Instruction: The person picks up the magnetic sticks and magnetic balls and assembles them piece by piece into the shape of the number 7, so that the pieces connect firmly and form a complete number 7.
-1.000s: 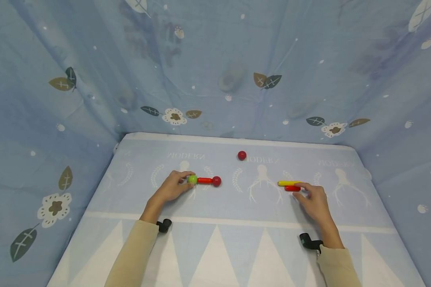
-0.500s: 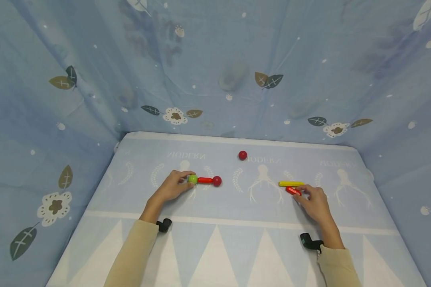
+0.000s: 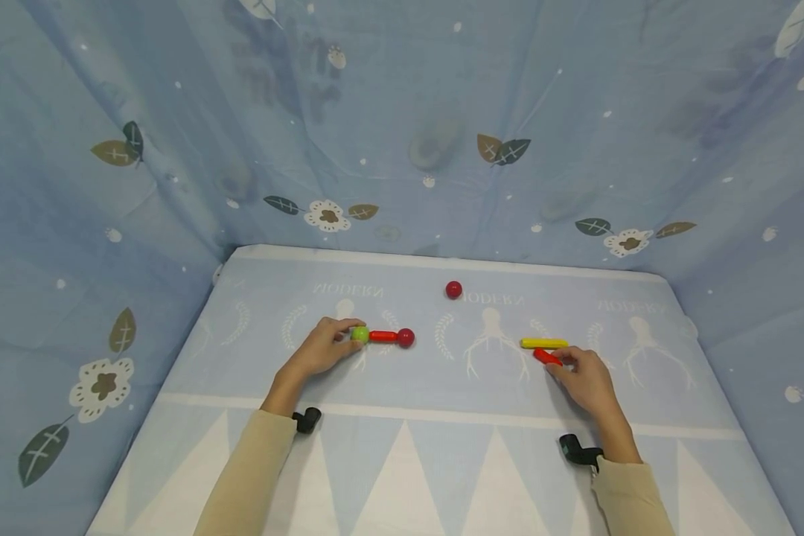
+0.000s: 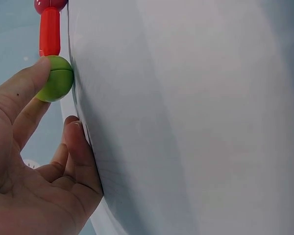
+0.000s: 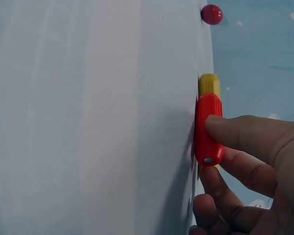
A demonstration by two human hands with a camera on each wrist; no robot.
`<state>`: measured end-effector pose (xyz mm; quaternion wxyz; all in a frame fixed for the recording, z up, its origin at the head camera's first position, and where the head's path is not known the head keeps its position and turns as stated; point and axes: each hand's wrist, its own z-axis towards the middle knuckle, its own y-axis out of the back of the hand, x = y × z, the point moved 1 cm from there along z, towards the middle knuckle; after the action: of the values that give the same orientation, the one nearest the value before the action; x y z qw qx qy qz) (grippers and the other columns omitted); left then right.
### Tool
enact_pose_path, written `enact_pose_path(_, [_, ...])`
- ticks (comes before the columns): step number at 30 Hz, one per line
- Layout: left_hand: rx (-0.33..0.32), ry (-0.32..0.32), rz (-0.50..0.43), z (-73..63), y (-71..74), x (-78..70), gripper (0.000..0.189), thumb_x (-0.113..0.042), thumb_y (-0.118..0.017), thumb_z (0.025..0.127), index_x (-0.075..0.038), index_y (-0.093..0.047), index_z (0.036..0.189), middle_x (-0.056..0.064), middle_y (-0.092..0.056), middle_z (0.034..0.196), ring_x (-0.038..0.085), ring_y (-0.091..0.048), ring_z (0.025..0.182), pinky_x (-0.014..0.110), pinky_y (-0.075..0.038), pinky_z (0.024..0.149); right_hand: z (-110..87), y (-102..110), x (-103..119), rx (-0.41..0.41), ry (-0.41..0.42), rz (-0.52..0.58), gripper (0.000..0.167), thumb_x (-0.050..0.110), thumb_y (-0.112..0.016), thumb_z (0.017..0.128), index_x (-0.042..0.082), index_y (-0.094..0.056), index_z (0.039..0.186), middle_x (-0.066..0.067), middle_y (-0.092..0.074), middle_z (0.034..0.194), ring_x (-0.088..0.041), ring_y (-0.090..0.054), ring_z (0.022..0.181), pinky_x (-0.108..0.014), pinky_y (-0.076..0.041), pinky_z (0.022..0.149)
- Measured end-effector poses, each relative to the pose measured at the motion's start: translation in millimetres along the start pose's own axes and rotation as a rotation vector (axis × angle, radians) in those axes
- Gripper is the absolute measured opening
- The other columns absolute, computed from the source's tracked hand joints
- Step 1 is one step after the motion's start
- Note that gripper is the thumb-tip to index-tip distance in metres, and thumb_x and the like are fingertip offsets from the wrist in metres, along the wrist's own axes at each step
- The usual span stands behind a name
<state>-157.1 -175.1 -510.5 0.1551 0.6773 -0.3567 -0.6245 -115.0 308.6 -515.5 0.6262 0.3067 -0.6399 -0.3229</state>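
Note:
My left hand (image 3: 324, 347) pinches a green ball (image 4: 60, 81) between thumb and fingers. Joined end to end with it, a short red rod (image 3: 383, 336) runs right to a dark red ball (image 3: 406, 338). On the right, my right hand (image 3: 584, 376) pinches another red rod (image 5: 208, 128), its thumb on the side and a small pale metal-like disc in the near end. That rod sits slanted just in front of a longer yellow rod (image 3: 544, 343), which lies on the table and is partly hidden behind it in the right wrist view.
A loose dark red ball (image 3: 453, 289) lies farther back, between the two hands. The table (image 3: 435, 454) has a pale blue patterned cover. Blue printed cloth (image 3: 402, 112) rises at the back and both sides.
My right hand has taken hold of the red rod and turned it from parallel with the yellow rod to a slant, its right end nearer me. The left hand stays put.

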Motion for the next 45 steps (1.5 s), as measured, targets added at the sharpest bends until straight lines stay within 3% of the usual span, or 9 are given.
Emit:
enact_pose_path(8, [-0.002, 0.005, -0.009, 1.4, 0.2, -1.2, 0.042, -0.023, -0.072, 0.094, -0.02, -0.064, 0.136, 0.018, -0.05, 0.129, 0.033, -0.054, 0.111, 0.049, -0.049, 0.087, -3.1, 2, 11, 0.02, -0.023, 0.08, 0.031, 0.022, -0.072, 0.095, 0.0, -0.068, 0.117, -0.015, -0.068, 0.105, -0.024, -0.056, 0.082, -0.032, -0.044, 0.065])
enact_pose_path(20, [-0.008, 0.011, -0.003, 2.5, -0.3, -0.6, 0.042, -0.024, -0.072, 0.094, -0.022, -0.065, 0.135, 0.018, -0.05, 0.129, 0.033, -0.055, 0.111, 0.049, -0.05, 0.086, -5.3, -20, 42, 0.106, -0.026, 0.244, 0.032, 0.027, -0.065, 0.1, 0.003, -0.067, 0.122, -0.009, -0.069, 0.105, -0.024, -0.059, 0.094, -0.035, -0.047, 0.081])
enact_pose_path(33, [-0.011, 0.02, 0.019, -0.5, 0.3, -2.4, 0.041, -0.024, -0.071, 0.095, -0.021, -0.064, 0.136, 0.017, -0.052, 0.126, 0.032, -0.054, 0.11, 0.049, -0.049, 0.086, -5.4, -51, 74, 0.224, -0.016, 0.51, 0.029, 0.021, -0.064, 0.1, -0.002, -0.065, 0.118, -0.016, -0.068, 0.097, -0.024, -0.06, 0.075, -0.028, -0.051, 0.066])
enact_pose_path(38, [-0.014, 0.019, 0.015, -0.9, -0.3, -1.6, 0.042, -0.025, -0.072, 0.095, -0.022, -0.064, 0.136, 0.016, -0.052, 0.124, 0.031, -0.054, 0.11, 0.049, -0.049, 0.086, -3.7, -64, 85, 0.274, -0.101, 0.676, 0.03, 0.019, -0.064, 0.1, -0.005, -0.063, 0.119, -0.019, -0.066, 0.095, -0.021, -0.06, 0.067, -0.03, -0.055, 0.063])
enact_pose_path(45, [-0.012, -0.007, 0.01, -0.1, -1.2, 1.9, 0.041, -0.024, -0.072, 0.095, -0.021, -0.065, 0.135, 0.016, -0.052, 0.124, 0.032, -0.055, 0.11, 0.048, -0.049, 0.087, -1.9, -81, 101, 0.321, -0.206, 0.881, 0.032, 0.016, -0.062, 0.101, -0.008, -0.058, 0.122, -0.019, -0.063, 0.096, -0.018, -0.06, 0.069, -0.032, -0.058, 0.066])
